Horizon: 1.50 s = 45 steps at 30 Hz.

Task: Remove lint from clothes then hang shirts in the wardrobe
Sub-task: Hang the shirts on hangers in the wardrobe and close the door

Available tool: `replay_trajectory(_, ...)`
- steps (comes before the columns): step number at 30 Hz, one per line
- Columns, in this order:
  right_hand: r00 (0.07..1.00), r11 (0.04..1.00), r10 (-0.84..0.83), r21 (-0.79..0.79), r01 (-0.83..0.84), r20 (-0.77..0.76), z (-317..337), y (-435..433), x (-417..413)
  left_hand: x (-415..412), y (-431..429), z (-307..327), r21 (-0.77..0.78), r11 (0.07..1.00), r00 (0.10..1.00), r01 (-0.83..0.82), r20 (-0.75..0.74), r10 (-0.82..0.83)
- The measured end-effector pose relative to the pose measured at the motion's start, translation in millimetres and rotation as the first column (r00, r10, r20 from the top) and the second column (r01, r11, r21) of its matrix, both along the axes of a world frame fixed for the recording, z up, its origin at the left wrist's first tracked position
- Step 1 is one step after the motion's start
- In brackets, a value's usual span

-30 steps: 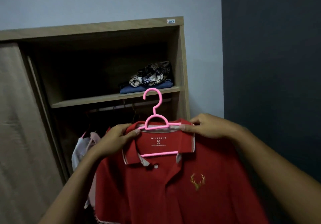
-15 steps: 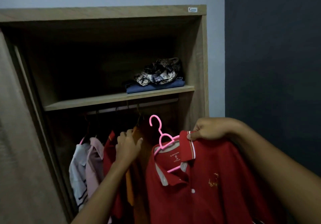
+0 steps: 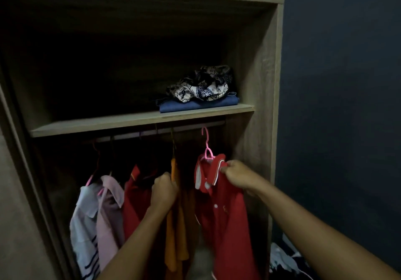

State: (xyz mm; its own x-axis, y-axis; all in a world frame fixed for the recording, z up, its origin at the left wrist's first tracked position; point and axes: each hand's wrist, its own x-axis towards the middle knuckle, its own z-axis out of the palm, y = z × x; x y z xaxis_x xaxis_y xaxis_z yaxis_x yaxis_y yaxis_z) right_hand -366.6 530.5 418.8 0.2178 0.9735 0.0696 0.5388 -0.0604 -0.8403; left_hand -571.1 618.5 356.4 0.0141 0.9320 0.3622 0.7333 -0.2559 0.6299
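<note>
Our pink hanger (image 3: 207, 147) hooks up just under the rail (image 3: 134, 136).
Below the rail, our right hand (image 3: 235, 176) pinches the red shirt (image 3: 225, 210); left hand (image 3: 163, 190) clutches the orange shirt (image 3: 174, 225).

Dim scene, grainy, low contrast. Wardrobe (image 3: 256, 40) front faces faintly lit; upper compartment falls to near black at back. Shelf (image 3: 130, 121) front edge catches pale light. Hanging shirts (image 3: 108, 210) murky, colours muted. My forearms (image 3: 325, 225) soft, slightly blurred. Wide-angle bend tilts wardrobe sides. Wall (image 3: 347, 106) at right dark, featureless.
</note>
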Motion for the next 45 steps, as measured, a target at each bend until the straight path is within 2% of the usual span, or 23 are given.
replay_trajectory(4,0.996,0.992,-0.089,0.094,0.089,0.004,-8,31,-7,6,8,-5,0.015,0.999,0.999,0.042,0.030,-0.042)
replay_trajectory(10,0.990,0.978,-0.140,0.159,0.139,-0.004,-16,78,-6,10,22,-6,0.031,0.998,0.998,0.057,-0.042,-0.055)
replay_trajectory(16,0.990,0.972,-0.143,0.185,0.143,-0.013,-26,111,-1,18,17,-7,0.050,0.998,0.997,0.037,-0.074,-0.034)
replay_trajectory(21,0.992,0.980,-0.126,0.156,0.126,-0.007,-50,123,6,20,12,-11,0.073,0.997,0.999,0.032,-0.033,-0.029)
replay_trajectory(28,0.998,0.975,-0.048,0.217,0.040,0.033,-73,126,21,25,11,-18,0.127,0.992,1.000,0.008,-0.017,-0.006)
replay_trajectory(31,0.992,0.951,-0.091,0.304,0.062,0.085,-75,115,17,22,7,-19,0.130,0.991,0.999,0.045,0.003,-0.045)
replay_trajectory(33,0.984,0.886,-0.156,0.452,0.103,0.082,-74,98,5,16,3,-20,0.195,0.981,1.000,0.003,-0.016,0.001)
replay_trajectory(35,0.998,0.810,-0.056,0.584,0.045,0.000,-72,79,-14,4,-5,-17,0.342,0.933,0.994,-0.109,0.008,0.113)
replay_trajectory(37,0.988,0.780,0.134,0.624,-0.059,-0.075,-73,64,-43,-14,-15,-10,0.471,0.856,0.976,-0.215,0.078,0.203)
replay_trajectory(41,0.922,0.752,0.377,0.612,-0.246,-0.092,-96,52,-117,-71,-33,6,0.648,0.680,0.926,-0.344,0.117,0.358)
replay_trajectory(45,0.832,0.764,0.546,0.468,-0.445,-0.099,-142,42,-200,-135,-59,7,0.788,0.480,0.864,-0.386,0.127,0.487)
